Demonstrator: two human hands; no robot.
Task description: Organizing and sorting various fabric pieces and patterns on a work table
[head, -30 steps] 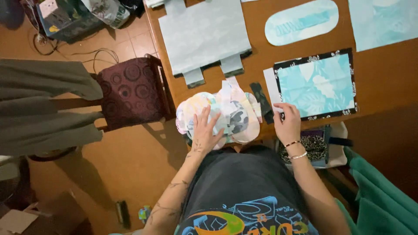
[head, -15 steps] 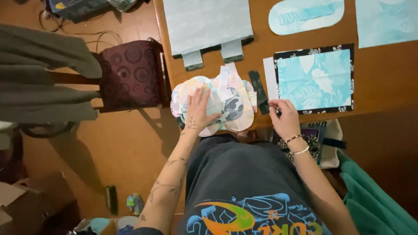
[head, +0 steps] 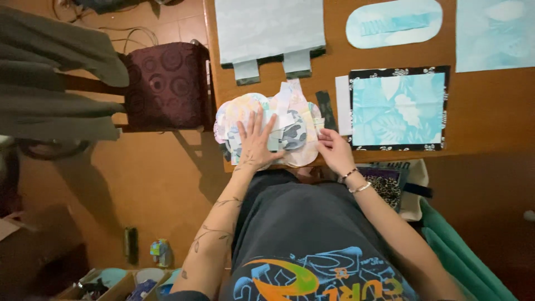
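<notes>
A pile of pastel patterned fabric pieces [head: 290, 120] lies at the near edge of the wooden table [head: 490, 106]. My left hand [head: 255, 142] rests flat on the pile with fingers spread. My right hand [head: 333, 149] is at the pile's right edge, fingertips pinching the rim of a fabric piece. A dark narrow strip [head: 326, 108] lies just right of the pile. A light blue leaf-print rectangle on a black-bordered backing [head: 398, 108] sits to the right of my right hand.
A pale blue panel with two tabs [head: 267, 30], an oval blue piece [head: 393, 22] and another blue sheet [head: 496, 33] lie farther back. A maroon chair [head: 167, 86] stands left of the table. Teal cloth [head: 462, 251] hangs at my right; boxes [head: 117, 281] sit on the floor.
My right hand has moved left from the blue rectangle's corner to the fabric pile's right edge. My left hand stays pressed on the pile. The camera has come closer.
</notes>
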